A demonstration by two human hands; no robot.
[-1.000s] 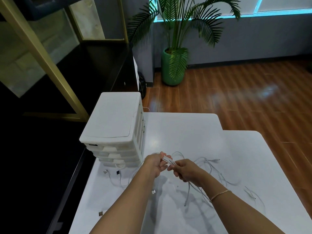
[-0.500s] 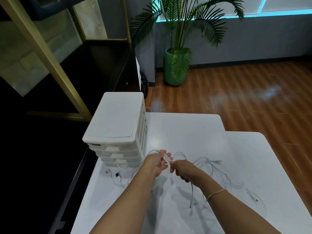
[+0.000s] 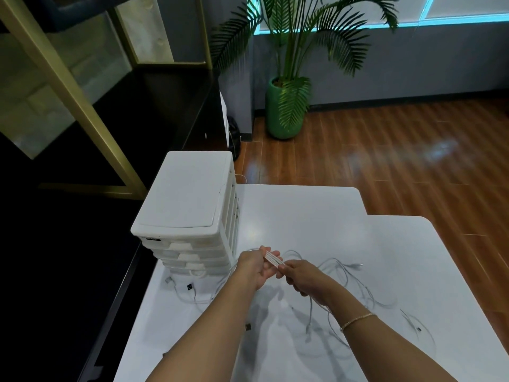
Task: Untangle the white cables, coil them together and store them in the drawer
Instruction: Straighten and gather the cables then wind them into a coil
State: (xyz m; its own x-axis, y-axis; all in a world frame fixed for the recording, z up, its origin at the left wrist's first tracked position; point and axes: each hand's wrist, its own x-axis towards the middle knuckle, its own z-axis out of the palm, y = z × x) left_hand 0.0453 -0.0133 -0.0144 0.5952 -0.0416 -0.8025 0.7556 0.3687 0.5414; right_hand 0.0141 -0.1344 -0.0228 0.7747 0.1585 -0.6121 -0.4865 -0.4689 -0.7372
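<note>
Both hands, left [image 3: 254, 267] and right [image 3: 304, 277], pinch a flat bundle of white cables [image 3: 272, 260] in their fingers above the tabletop [image 3: 303, 216], beside the drawer unit [image 3: 190, 213].

So around us we've got a white counter [image 3: 316, 216] made of two surfaces pushed together, the nearer one sticking out further to the right. Behind it there's a glossy reddish-brown wooden plank floor [image 3: 399, 166] catching a bright reflection. A tall palm plant [image 3: 300, 31] stands in a round green ceramic pot [image 3: 272, 117] against the grey wall [image 3: 413, 59], with a teal-lit strip of window [image 3: 465, 16] above it. Off to our left sits a dark black cabinet [image 3: 165, 106] with a brass-coloured metal frame [image 3: 68, 86] slanting across glass panels. There's something dark on the floor beside the cabinet, too dim to make out.
</note>
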